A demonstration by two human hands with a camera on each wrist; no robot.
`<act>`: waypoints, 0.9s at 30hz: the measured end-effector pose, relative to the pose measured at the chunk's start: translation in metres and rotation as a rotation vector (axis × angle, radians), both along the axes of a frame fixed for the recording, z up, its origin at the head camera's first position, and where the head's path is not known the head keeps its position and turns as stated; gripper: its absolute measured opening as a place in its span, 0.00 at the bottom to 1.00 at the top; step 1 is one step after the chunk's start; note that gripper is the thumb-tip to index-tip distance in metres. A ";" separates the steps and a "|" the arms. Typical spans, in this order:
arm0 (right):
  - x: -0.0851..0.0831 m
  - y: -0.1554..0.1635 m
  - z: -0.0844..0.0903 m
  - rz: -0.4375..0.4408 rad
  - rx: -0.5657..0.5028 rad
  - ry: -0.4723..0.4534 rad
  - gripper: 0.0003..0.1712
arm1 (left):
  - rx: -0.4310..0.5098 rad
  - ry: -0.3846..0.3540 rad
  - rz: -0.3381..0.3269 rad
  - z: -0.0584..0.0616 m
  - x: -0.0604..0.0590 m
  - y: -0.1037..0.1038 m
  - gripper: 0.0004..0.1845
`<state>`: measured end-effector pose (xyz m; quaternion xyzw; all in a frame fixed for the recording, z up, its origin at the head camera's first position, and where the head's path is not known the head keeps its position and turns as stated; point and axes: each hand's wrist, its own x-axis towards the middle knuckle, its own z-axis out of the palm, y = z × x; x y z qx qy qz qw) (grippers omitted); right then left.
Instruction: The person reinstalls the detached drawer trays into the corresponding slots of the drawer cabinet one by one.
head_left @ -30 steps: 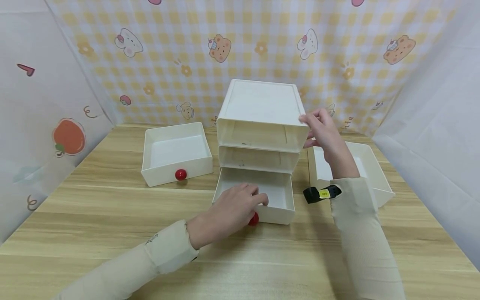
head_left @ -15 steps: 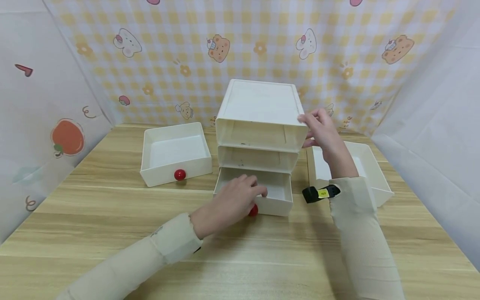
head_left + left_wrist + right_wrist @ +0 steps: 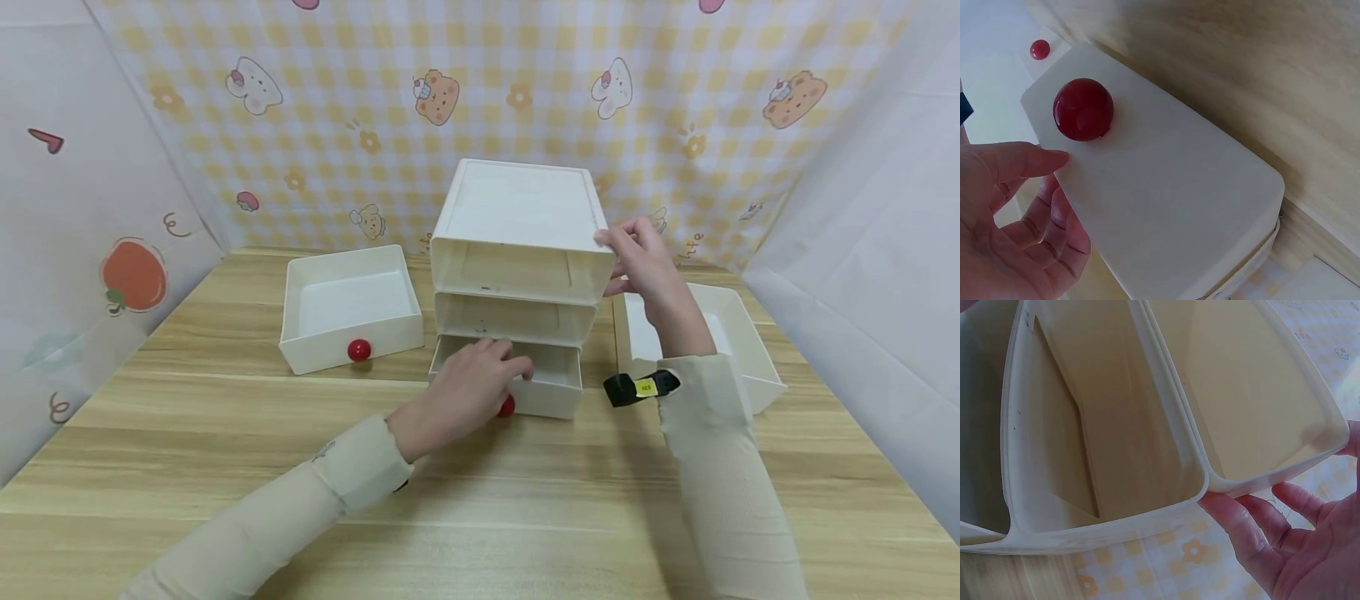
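White bottom drawer (image 3: 551,385) sat nearly home; left hand (image 3: 463,393) pinched its front, right hand (image 3: 647,265) gripped the cabinet (image 3: 521,242); a final push seemed due.

sleeves (image 3: 300,508): cream, long | right wrist: black band (image 3: 633,388), yellow label

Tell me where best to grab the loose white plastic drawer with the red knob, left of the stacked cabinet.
Probably the round red knob on the loose white plastic drawer: it juts from the front wall facing the person, so pinch it from the front. The open top also leaves the side walls free.
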<state>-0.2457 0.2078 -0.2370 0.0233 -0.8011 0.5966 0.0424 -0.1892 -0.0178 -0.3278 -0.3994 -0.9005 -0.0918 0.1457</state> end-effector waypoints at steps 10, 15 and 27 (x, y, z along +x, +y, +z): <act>0.001 -0.001 0.000 -0.003 0.014 0.002 0.11 | 0.014 0.038 0.023 -0.001 -0.007 0.002 0.17; 0.001 0.000 0.000 -0.005 0.022 0.001 0.11 | 0.019 0.041 0.025 -0.002 -0.010 0.002 0.16; 0.003 -0.001 0.001 -0.006 0.014 0.009 0.11 | 0.104 0.010 0.012 -0.002 -0.008 -0.004 0.16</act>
